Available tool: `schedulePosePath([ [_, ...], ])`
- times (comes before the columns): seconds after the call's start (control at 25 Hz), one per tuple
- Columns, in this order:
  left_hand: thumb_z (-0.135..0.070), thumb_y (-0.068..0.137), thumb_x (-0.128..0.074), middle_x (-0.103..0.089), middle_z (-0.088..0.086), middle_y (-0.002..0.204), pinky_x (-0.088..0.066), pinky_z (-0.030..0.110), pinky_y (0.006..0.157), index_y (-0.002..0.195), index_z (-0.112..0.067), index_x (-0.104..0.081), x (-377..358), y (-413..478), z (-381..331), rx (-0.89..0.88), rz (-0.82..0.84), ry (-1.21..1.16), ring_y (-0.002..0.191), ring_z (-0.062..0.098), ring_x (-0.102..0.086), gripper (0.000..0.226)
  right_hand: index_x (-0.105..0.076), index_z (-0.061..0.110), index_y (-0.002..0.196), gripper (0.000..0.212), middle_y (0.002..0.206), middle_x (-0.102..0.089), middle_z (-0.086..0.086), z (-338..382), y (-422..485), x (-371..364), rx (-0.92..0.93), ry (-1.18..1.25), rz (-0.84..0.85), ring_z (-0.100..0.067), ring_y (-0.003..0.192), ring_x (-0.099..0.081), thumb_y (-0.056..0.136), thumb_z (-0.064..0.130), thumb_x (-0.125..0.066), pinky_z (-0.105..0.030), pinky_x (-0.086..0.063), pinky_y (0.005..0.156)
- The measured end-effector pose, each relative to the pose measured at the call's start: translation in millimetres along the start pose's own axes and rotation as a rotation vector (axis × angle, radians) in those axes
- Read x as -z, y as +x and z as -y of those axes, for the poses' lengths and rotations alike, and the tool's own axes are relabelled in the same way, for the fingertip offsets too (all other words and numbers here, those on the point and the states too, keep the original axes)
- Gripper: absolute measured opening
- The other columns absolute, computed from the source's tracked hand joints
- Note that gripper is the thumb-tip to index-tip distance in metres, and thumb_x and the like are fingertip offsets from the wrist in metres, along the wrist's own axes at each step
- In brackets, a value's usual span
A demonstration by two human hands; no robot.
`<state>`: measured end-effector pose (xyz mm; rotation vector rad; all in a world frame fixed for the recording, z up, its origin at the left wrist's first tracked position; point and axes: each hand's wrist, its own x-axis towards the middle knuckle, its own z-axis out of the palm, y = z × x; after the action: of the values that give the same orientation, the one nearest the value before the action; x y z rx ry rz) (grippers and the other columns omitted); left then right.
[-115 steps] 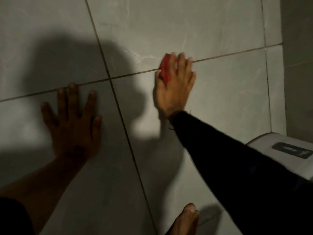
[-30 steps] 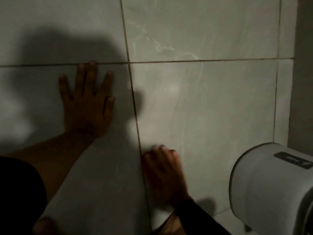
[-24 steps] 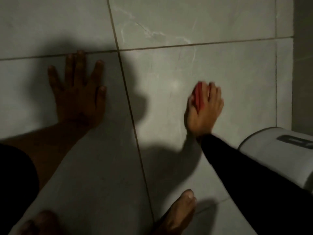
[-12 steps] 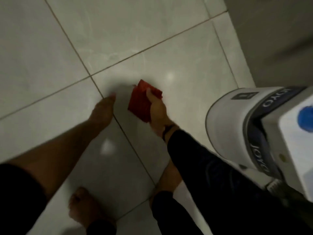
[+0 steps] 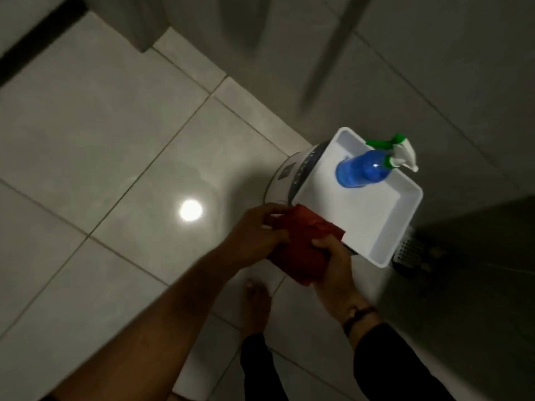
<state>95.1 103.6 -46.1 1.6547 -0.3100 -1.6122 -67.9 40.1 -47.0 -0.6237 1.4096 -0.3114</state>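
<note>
Head view: left grip (image 5: 257,235) pinches the cloth (image 5: 301,250) and right grip (image 5: 333,264) is curled round its lower end, centre-right of frame, right at the lower-left edge of the tray (image 5: 376,227) with a bottle (image 5: 359,169) in it.

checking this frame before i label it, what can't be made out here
Head view:
- Red cloth: edges covered by the left hand and right hand, so its fold is unclear.
- Round white container: mostly under the white tray; lettering blurred.
- Floor drain: partly behind the tray, in shadow.
- Upper wall: smeared by motion blur.
</note>
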Motion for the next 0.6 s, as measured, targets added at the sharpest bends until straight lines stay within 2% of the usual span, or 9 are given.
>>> schedulePosePath([
  [0.04, -0.002, 0.088, -0.075, -0.073, 0.002, 0.12, -0.062, 0.022, 0.079, 0.138, -0.029, -0.068, -15.9, 11.7, -16.1, -0.03, 0.007, 0.067, 0.098, 0.01, -0.07, 0.057, -0.076, 0.019, 0.115, 0.037, 0.105, -0.086, -0.01, 16.3, 7.7, 14.2, 0.032, -0.001, -0.044, -0.023, 0.087, -0.081, 0.081, 0.015, -0.062, -0.034, -0.067, 0.069],
  [0.08, -0.008, 0.087, -0.075, -0.072, 0.002, 0.124, -0.062, 0.026, 0.085, 0.142, -0.028, -0.067, -31.8, 24.7, -29.6, -0.064, -0.011, 0.136, 0.103, 0.013, -0.071, 0.059, -0.075, 0.019, 0.115, 0.036, 0.105, -0.085, -0.01, 31.1, 17.9, 26.2, 0.063, -0.02, -0.086, -0.025, 0.092, -0.079, 0.082, 0.013, -0.062, -0.037, -0.067, 0.074],
  [0.16, -0.025, 0.088, -0.073, -0.07, -0.002, 0.129, -0.058, 0.033, 0.096, 0.145, -0.028, -0.063, -67.9, 52.5, -54.2, -0.121, -0.046, 0.315, 0.112, 0.015, -0.067, 0.058, -0.071, 0.022, 0.123, 0.036, 0.118, -0.079, -0.011, 56.4, 44.1, 49.6, 0.119, -0.095, -0.158, -0.029, 0.108, -0.074, 0.094, 0.003, -0.06, -0.042, -0.063, 0.088],
  [0.28, -0.042, 0.104, -0.063, -0.068, -0.001, 0.119, -0.05, 0.031, 0.092, 0.141, -0.021, -0.061, -112.1, 95.1, -65.2, -0.179, -0.102, 0.601, 0.107, 0.017, -0.066, 0.043, -0.072, 0.028, 0.124, 0.037, 0.123, -0.078, -0.012, 74.3, 90.2, 75.5, 0.081, -0.19, -0.178, -0.024, 0.103, -0.074, 0.101, 0.001, -0.062, -0.039, -0.067, 0.088],
  [0.4, -0.037, 0.112, -0.05, -0.071, 0.01, 0.132, -0.055, 0.037, 0.103, 0.139, -0.011, -0.061, -131.5, 128.3, -56.5, -0.171, -0.127, 0.848, 0.121, 0.028, -0.071, 0.039, -0.064, 0.013, 0.144, 0.045, 0.136, -0.073, -0.016, 72.8, 129.4, 90.9, 0.018, -0.304, -0.141, -0.018, 0.096, -0.072, 0.101, 0.001, -0.067, -0.027, -0.067, 0.079],
  [0.48, -0.032, 0.113, -0.048, -0.066, 0.014, 0.139, -0.054, 0.039, 0.104, 0.141, -0.008, -0.06, -135.5, 139.3, -49.2, -0.138, -0.154, 1.011, 0.125, 0.031, -0.069, 0.039, -0.06, 0.007, 0.146, 0.055, 0.141, -0.07, -0.019, 67.5, 148.4, 92.6, 0.003, -0.432, -0.208, -0.022, 0.097, -0.07, 0.095, 0.001, -0.077, -0.032, -0.06, 0.089],
  [0.6, -0.026, 0.11, -0.052, -0.058, 0.016, 0.147, -0.053, 0.042, 0.1, 0.148, -0.009, -0.055, -144.0, 148.3, -40.9, -0.103, -0.217, 1.153, 0.129, 0.035, -0.066, 0.042, -0.057, 0.006, 0.145, 0.073, 0.145, -0.066, -0.018, 61.3, 165.3, 91.4, 0.007, -0.626, -0.34, -0.035, 0.124, -0.067, 0.082, 0.013, -0.093, -0.04, -0.056, 0.108],
])
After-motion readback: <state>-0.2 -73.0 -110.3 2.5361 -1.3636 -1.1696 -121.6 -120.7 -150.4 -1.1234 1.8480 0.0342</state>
